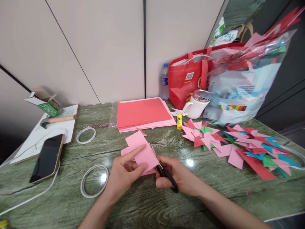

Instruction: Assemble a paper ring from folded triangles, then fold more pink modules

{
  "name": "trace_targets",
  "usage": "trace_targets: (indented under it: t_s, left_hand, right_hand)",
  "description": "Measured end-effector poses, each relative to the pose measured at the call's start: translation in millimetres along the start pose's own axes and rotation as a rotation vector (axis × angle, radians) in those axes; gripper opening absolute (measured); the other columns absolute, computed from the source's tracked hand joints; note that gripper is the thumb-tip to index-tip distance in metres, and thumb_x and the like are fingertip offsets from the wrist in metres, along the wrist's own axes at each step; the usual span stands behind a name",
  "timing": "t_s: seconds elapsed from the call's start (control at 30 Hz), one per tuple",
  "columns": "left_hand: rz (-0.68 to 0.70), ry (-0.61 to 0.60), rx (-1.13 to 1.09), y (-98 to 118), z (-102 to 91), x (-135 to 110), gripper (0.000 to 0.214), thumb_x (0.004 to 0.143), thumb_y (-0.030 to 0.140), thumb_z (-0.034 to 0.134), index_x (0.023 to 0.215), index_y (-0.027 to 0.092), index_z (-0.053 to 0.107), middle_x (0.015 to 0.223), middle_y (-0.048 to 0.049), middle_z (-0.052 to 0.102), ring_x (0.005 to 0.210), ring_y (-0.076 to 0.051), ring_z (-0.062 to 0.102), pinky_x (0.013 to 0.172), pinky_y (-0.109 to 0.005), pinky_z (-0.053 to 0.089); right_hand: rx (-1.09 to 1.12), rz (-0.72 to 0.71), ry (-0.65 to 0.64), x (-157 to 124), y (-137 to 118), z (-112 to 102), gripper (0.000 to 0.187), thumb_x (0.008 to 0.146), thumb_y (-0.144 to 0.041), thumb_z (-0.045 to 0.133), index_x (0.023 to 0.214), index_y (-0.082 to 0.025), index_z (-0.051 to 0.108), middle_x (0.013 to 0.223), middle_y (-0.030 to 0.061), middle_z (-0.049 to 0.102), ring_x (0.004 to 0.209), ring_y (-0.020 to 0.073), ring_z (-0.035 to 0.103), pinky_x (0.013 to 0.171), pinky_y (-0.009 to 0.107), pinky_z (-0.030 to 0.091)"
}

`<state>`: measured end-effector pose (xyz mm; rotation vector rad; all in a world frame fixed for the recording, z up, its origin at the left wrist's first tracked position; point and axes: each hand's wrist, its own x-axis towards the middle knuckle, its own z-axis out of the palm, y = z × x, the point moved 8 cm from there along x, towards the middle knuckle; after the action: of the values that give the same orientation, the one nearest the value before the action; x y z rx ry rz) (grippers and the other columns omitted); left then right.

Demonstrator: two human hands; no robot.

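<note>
My left hand (125, 173) pinches a folded pink paper (141, 149), forefinger stretched along its face, holding it just above the green table (166, 203). My right hand (176, 176) is closed round the black handles of a pair of scissors (166, 178), whose blades meet the paper's right edge. More pink pieces lie under the held paper.
A stack of red and pink sheets (143, 114) lies behind. Folded paper pinwheels (238, 144) are spread at the right, near a glue stick (179, 121), white mug (196, 106), red bag (188, 79) and plastic bag (245, 82). Phone (47, 157), tape rings (94, 180) and hammer (58, 120) sit left.
</note>
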<state>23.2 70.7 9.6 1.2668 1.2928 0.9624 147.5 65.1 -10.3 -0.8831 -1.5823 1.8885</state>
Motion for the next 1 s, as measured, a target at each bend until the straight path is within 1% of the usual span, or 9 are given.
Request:
trace_targets:
  t_s: [0.23,0.4,0.5,0.7,0.83,0.9,0.93,1.0]
  left_hand:
    - [-0.007,-0.003,0.007,-0.7,-0.9,-0.7,0.056,0.068,0.026,0.065,0.122,0.015,0.054,0.048,0.0086,0.025,0.044,-0.005,0.019,0.041,-0.021,0.012]
    - [0.002,-0.010,-0.004,0.7,0.1,0.5,0.057,0.068,0.026,0.065,0.122,0.014,0.054,0.048,0.0086,0.025,0.044,-0.005,0.019,0.041,-0.021,0.012]
    - [0.005,-0.013,0.001,0.2,0.2,0.8,0.057,0.068,0.025,0.065,0.123,0.013,0.053,0.049,0.0086,0.024,0.045,-0.005,0.018,0.041,-0.021,0.012]
    - [-0.003,-0.027,-0.030,-1.9,2.2,-0.1,0.057,0.069,0.025,0.064,0.123,0.010,0.052,0.051,0.0077,0.025,0.047,-0.005,0.018,0.042,-0.022,0.013]
    - [0.005,-0.037,-0.044,-2.0,3.5,0.5,0.056,0.069,0.025,0.065,0.122,0.010,0.053,0.051,0.0077,0.025,0.047,-0.005,0.019,0.043,-0.021,0.014]
    - [0.014,-0.030,-0.048,-2.6,1.6,1.1,0.056,0.069,0.026,0.065,0.123,0.012,0.053,0.051,0.0076,0.025,0.047,-0.006,0.019,0.043,-0.022,0.014]
    - [0.023,-0.016,-0.049,-2.9,-0.7,1.4,0.056,0.070,0.027,0.066,0.123,0.014,0.053,0.051,0.0076,0.025,0.047,-0.006,0.019,0.043,-0.022,0.014]
    - [0.046,0.022,-0.048,-3.4,-6.2,1.9,0.056,0.069,0.028,0.066,0.123,0.016,0.054,0.050,0.0081,0.023,0.047,-0.006,0.018,0.044,-0.022,0.014]
  right_hand:
    - [-0.052,-0.001,0.050,0.8,5.5,-3.8,0.044,0.061,-0.051,0.071,0.074,-0.016,0.048,0.064,-0.0040,0.044,0.058,0.0082,0.036,0.052,0.021,0.029]
    - [-0.068,-0.010,0.069,1.2,4.8,-4.0,0.044,0.061,-0.052,0.070,0.075,-0.016,0.049,0.063,-0.0040,0.044,0.057,0.0082,0.037,0.051,0.021,0.030]
    - [-0.065,-0.022,0.074,1.3,3.4,-3.7,0.043,0.062,-0.052,0.070,0.072,-0.016,0.048,0.061,-0.0046,0.043,0.055,0.0077,0.037,0.049,0.020,0.030]
    - [0.015,0.050,0.095,0.7,6.0,-0.2,0.043,0.057,-0.049,0.073,0.068,-0.017,0.046,0.058,-0.0056,0.046,0.047,0.0063,0.040,0.044,0.020,0.035]
    - [-0.034,0.047,0.118,2.6,7.1,-2.5,0.041,0.060,-0.048,0.071,0.067,-0.017,0.046,0.056,-0.0057,0.046,0.044,0.0063,0.041,0.042,0.020,0.033]
    - [-0.144,0.023,0.186,3.6,6.6,-14.4,0.037,0.064,-0.047,0.068,0.069,-0.017,0.046,0.054,-0.0058,0.046,0.044,0.0073,0.042,0.043,0.021,0.032]
    - [-0.237,0.006,0.253,3.4,5.1,-24.4,0.034,0.068,-0.046,0.065,0.070,-0.017,0.048,0.052,-0.0058,0.045,0.045,0.0084,0.043,0.045,0.021,0.032]
    - [-0.531,-0.031,0.459,-0.5,-2.7,-49.9,0.028,0.069,-0.042,0.065,0.077,-0.018,0.053,0.056,-0.0043,0.048,0.052,0.0113,0.047,0.049,0.022,0.032]
